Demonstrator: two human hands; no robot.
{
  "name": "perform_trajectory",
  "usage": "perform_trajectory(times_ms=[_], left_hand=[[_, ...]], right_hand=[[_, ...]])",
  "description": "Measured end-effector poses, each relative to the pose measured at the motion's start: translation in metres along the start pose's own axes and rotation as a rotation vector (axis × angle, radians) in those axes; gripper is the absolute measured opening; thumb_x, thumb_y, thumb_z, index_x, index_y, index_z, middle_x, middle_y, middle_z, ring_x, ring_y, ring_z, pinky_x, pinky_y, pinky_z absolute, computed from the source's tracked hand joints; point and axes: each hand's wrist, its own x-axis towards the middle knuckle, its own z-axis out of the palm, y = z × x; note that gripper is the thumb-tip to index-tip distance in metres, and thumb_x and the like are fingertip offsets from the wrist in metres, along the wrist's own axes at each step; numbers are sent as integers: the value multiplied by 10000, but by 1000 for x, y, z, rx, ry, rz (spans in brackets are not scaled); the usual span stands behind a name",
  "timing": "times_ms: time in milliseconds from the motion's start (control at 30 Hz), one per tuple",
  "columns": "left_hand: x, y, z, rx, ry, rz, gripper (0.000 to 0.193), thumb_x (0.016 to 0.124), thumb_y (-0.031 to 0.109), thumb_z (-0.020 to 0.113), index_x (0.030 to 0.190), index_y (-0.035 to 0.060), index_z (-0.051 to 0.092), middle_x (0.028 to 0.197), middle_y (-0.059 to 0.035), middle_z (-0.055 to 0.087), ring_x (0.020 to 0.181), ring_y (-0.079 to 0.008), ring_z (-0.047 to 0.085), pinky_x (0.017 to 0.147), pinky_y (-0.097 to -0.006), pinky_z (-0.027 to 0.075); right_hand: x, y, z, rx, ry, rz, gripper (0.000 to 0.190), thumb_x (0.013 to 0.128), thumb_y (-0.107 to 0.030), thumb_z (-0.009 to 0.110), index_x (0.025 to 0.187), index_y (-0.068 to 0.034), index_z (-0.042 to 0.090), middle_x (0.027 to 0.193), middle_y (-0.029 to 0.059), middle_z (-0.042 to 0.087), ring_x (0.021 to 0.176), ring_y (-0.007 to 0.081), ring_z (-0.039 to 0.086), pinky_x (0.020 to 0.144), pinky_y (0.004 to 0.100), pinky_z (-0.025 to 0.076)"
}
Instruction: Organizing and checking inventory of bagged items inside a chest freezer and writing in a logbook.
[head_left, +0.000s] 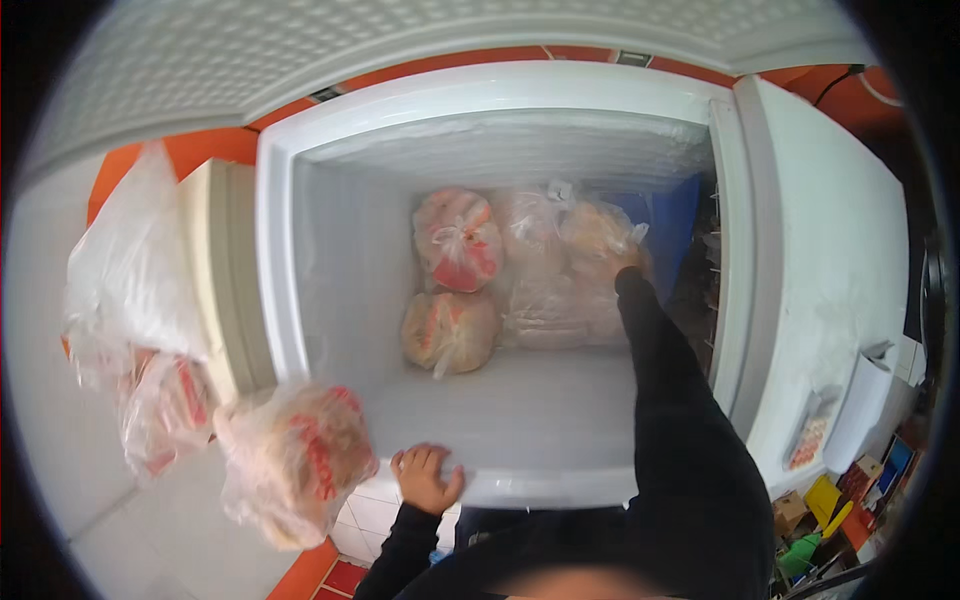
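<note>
An open white chest freezer (517, 480) stands before me. Deep inside it, my right hand (624, 264) touches a clear plastic bag of pale food (596, 232) at the right; its fingers are mostly hidden, so its grip cannot be told. My left hand (429, 476) rests on the front rim with its fingers apart, holding nothing. A bag with red print (457, 240) lies left of the middle in the freezer, and another knotted bag (450, 331) sits nearer to me. Between them and the right side lie frosty clear bags (546, 311).
Left of the freezer, a large bag with red print (300, 457), a smaller one (169, 409) and a white plastic bag (135, 277) lie on a pale surface. A blue container wall (675, 217) and a wire rack edge (714, 255) are at the freezer's right.
</note>
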Motion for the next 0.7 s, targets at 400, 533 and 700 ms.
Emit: perform_trajectory(times_ms=[400,533,700], left_hand=[[-61,-26,-32,-637,312,452,356,753,202,753,1041,53,608,1027,-127,627,1031,-324,567,919,-426,416],[-154,-55,-78,-745,273,587,308,785,158,738,1032,35,604,1031,-137,629,1008,-322,589,894,-393,442],[-262,-132,-111,-769,342,443,197,815,90,706,959,-13,618,925,-144,642,884,-286,631,789,-341,489]], right_hand=[[-376,-243,-318,112,-223,-469,568,676,-151,831,1144,-13,540,998,136,646,906,243,634,827,332,503],[-484,-285,-358,88,-227,-690,487,690,-30,794,1100,-31,531,989,71,646,927,164,639,818,286,515],[-540,-304,-333,231,-394,-638,460,695,45,761,1083,-25,522,1005,43,642,928,126,631,828,266,518]])
